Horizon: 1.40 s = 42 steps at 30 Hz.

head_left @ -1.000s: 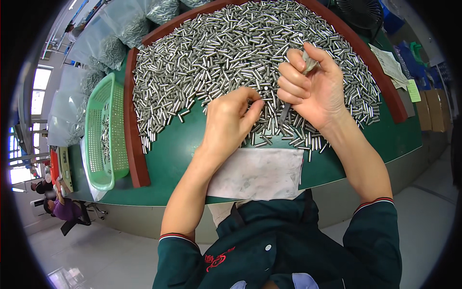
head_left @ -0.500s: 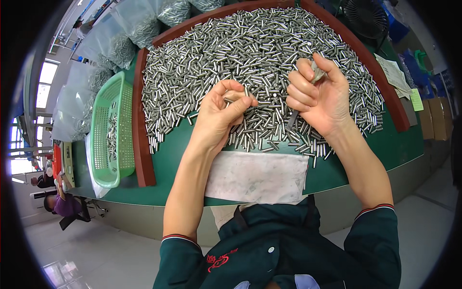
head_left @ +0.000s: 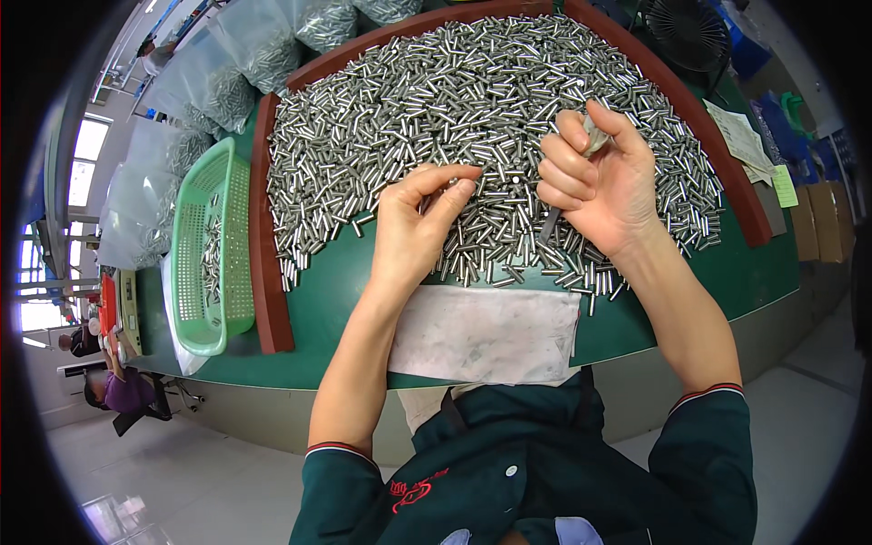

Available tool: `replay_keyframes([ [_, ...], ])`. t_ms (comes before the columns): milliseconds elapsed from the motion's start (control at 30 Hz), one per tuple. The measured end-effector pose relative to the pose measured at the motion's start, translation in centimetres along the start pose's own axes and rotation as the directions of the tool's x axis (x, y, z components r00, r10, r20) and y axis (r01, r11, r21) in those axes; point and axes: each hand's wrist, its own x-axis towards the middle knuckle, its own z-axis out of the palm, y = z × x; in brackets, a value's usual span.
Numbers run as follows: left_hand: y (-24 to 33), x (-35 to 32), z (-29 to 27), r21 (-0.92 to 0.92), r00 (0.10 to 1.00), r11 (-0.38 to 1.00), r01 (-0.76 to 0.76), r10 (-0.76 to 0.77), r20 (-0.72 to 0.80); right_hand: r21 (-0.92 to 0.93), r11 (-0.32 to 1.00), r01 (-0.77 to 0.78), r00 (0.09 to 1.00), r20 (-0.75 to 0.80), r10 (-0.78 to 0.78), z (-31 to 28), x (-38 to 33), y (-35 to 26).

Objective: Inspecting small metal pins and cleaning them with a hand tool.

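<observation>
Pins, short silver metal cylinders [head_left: 472, 100], lay heaped across the far half of the green worktop [head_left: 345, 300], hemmed by a raised brown wooden rim [head_left: 265, 263]. The left hand [head_left: 413, 227] hovered over the near edge of the heap with thumb and forefinger pinched narrow; one small pin seemed to sit between the tips, though that was hard to tell. The right hand [head_left: 595, 182] was raised above the heap toward the right, fingers curled shut around a small bunch of the same pins, with a thin dark tool [head_left: 550, 221] sticking down from the palm. A grey-white cloth [head_left: 486, 331] lay at the near edge, in front of the person. A light green plastic basket [head_left: 211, 263] with a few pins stood outside the rim at the left edge.

Risk appeared to lie in the full right hand: pins gathered loosely could slip out and mix back into the heap. Loose pins near the cloth could also roll off the near edge.
</observation>
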Motion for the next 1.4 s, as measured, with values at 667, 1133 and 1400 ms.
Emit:
replay_keyframes([
  [667,1.2,-0.9,-1.2,0.423,0.98,0.904,0.063,-0.137,0.148,-0.028,0.999,-0.014,0.999,0.045,0.015,-0.5,0.1,0.0],
  [1133,0.5,-0.3,-2.6,-0.459,0.9,0.785,0.417,-0.287,0.328,-0.01,1.0,0.007,0.999,0.033,-0.006,-0.4,0.1,-0.1],
  [1400,-0.7,0.3,-2.7,-0.734,0.844,0.417,0.536,-0.273,0.461,-0.014,1.0,0.002,1.0,0.012,-0.002,-0.1,0.1,0.0],
])
